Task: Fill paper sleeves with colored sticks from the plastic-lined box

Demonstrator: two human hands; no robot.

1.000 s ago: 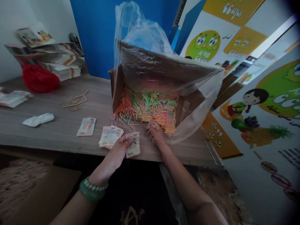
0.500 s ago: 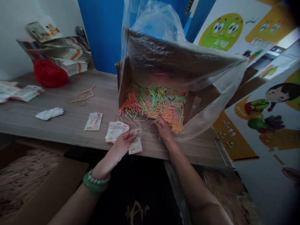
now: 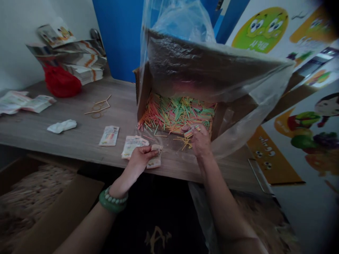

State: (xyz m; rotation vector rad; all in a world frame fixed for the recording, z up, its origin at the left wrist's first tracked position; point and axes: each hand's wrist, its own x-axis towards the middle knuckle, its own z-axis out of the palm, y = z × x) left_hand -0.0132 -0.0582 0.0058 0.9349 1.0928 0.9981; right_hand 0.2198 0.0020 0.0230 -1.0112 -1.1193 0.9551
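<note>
Between its thumb and fingers my left hand [image 3: 143,155] pinches a small printed packet [image 3: 154,162] near the table's front edge. My right hand [image 3: 200,140] is closed on a small bunch of coloured sticks [image 3: 192,131] in front of the carton. Loose yellowish sticks [image 3: 185,142] lie just below that bunch. The carton [image 3: 143,90], lying on its side and lined with clear plastic, holds a heap of pink, green and yellow sticks [image 3: 177,113]. Behind my left hand lie a few overlapping packets [image 3: 132,144]; another packet [image 3: 109,135], showing coloured sticks, lies further left.
Rubber bands and thin sticks [image 3: 97,106], a crumpled white wrapper [image 3: 62,126] and a red bag [image 3: 62,82] are on the left of the table. Stacked printed packs [image 3: 84,60] stand at the back. Plastic film [image 3: 238,130] spreads to the carton's right. Printed cartons flank the right side.
My right hand has moved up and right and now shows a bunch of coloured sticks in its fingers. Yellowish sticks now lie below it. The packet in my left hand has tilted.
</note>
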